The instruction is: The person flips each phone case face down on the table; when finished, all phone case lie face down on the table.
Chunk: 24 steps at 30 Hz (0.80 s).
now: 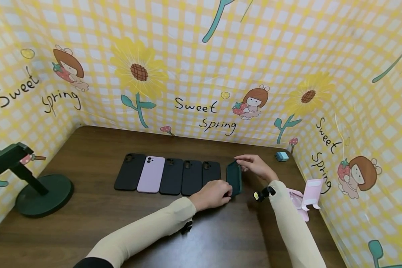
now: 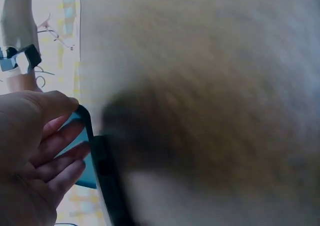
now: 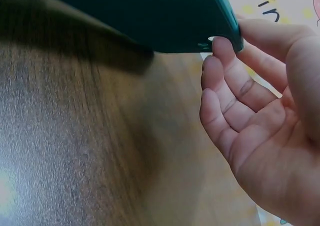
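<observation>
A dark green phone case point(image 1: 233, 176) is held tilted at the right end of a row, just above or on the table; which one, I cannot tell. My left hand point(image 1: 211, 194) pinches its near end, and the left wrist view shows the thumb at the green case's point(image 2: 88, 173) corner. My right hand point(image 1: 257, 166) grips the far end, with thumb and fingertips at a corner of the case point(image 3: 150, 15) in the right wrist view. Left of it lie several dark phone cases point(image 1: 191, 176) and one lilac phone case point(image 1: 151, 174), side by side. My left hand partly hides the nearest dark one.
A dark green stand point(image 1: 45, 195) with a round base is at the left. On the right stand a pink phone holder point(image 1: 310, 195) and a small light-blue charger plug point(image 1: 281, 156). Yellow checked cloth walls point(image 1: 194, 67) enclose the brown wooden table point(image 1: 87, 156).
</observation>
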Each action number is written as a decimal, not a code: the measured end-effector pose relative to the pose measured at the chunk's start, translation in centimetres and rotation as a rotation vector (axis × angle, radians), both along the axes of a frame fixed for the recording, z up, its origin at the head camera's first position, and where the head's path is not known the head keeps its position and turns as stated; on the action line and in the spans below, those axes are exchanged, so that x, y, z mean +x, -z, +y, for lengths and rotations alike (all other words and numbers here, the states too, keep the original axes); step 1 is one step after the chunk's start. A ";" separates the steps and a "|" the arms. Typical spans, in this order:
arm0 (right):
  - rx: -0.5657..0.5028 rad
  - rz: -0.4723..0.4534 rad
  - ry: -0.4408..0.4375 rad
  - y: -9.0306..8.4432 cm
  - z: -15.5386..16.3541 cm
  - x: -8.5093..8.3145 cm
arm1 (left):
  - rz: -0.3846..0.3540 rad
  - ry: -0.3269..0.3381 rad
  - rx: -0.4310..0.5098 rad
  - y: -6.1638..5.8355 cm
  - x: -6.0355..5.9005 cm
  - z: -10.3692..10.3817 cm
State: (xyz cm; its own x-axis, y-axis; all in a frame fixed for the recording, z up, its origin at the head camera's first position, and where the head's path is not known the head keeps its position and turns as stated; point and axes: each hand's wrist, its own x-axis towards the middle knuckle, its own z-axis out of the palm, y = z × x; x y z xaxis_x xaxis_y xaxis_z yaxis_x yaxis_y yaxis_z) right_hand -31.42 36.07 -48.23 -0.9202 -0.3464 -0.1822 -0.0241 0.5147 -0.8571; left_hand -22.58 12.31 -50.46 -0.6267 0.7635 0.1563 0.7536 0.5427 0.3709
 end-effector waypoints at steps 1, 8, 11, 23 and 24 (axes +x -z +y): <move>-0.001 -0.001 -0.002 -0.1 -0.1 0.0 | -0.013 -0.001 0.001 0.0 0.0 0.0; 0.020 -0.005 -0.020 -0.9 -1.2 -0.2 | -0.096 -0.025 0.091 0.1 0.2 0.0; 0.010 -0.016 -0.029 -0.9 -1.4 -0.3 | -0.080 -0.018 0.090 0.1 0.2 0.1; 0.017 -0.012 -0.025 0.0 -2.4 -0.1 | 0.263 -0.041 0.025 -0.6 -0.1 -0.3; 0.017 -0.012 -0.027 0.2 -2.4 -0.1 | 0.283 -0.045 0.028 -0.6 -0.1 -0.4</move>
